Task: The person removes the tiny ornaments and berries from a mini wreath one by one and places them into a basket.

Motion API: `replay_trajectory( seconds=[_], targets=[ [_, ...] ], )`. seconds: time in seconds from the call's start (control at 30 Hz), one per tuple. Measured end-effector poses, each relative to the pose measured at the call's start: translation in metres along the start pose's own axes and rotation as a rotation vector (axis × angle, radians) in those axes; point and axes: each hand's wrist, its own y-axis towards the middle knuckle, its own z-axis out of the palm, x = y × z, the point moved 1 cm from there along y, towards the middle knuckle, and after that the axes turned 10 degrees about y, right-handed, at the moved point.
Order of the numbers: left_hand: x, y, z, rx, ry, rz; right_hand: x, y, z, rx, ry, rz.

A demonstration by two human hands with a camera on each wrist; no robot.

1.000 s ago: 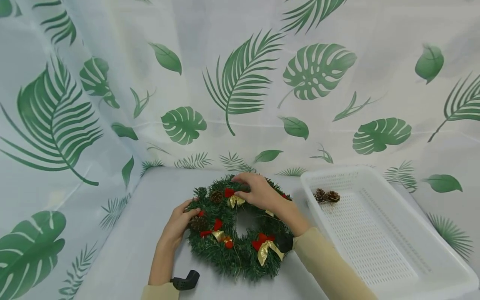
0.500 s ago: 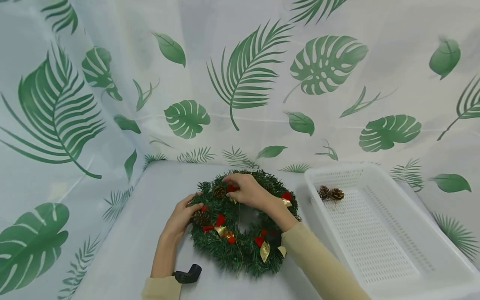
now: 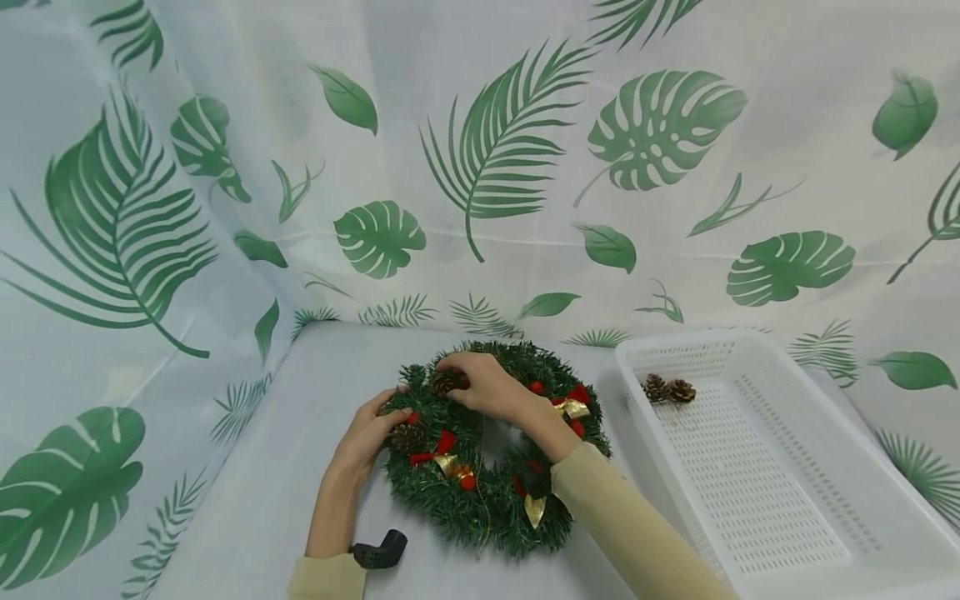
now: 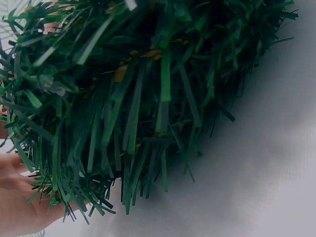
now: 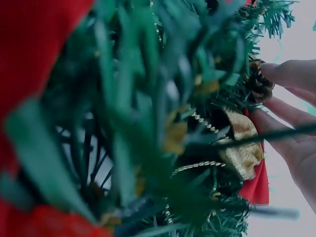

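Observation:
A green tinsel wreath (image 3: 435,504) with red and gold bows, red berries and pine cones lies on the white table. My left hand (image 3: 366,435) grips its left rim, thumb on top beside a second pine cone (image 3: 406,438); the other fingers are partly hidden. At the wreath's upper left, my right hand (image 3: 487,385) holds a brown pine cone (image 3: 447,382) between thumb and fingers. In the right wrist view those fingertips touch the same cone (image 5: 259,83), just above a gold and red bow (image 5: 243,143). Greenery (image 4: 128,103) fills most of the left wrist view.
To the right stands a white plastic basket (image 3: 750,550) with a pair of loose pine cones (image 3: 667,389) in its far left corner. A leaf-printed curtain (image 3: 525,275) closes off the back and left of the table (image 3: 255,500).
My right hand has shifted left along the wreath, from the red and gold bow near the top to the pine cone. My left hand keeps its hold on the left rim.

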Motion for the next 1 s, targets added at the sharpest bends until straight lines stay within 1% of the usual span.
replay_trajectory(
  seconds=[0.3, 0.63, 0.8, 1.0],
  targets=[
    [0.0009, 0.0008, 0.001, -0.007, 0.003, 0.0, 0.0014, 0.0073, 0.0057, 0.04, -0.071, -0.012],
    [-0.0005, -0.0022, 0.0006, -0.007, 0.004, 0.015, 0.0017, 0.0075, 0.008, 0.059, -0.088, -0.005],
    [-0.0005, -0.0019, 0.0003, -0.002, 0.004, 0.02, -0.0003, 0.006, 0.0083, 0.051, -0.091, -0.027],
    [-0.0001, -0.0013, 0.0003, -0.007, 0.008, 0.02, -0.0019, 0.0047, 0.0083, 0.027, -0.063, -0.052]
  ],
)
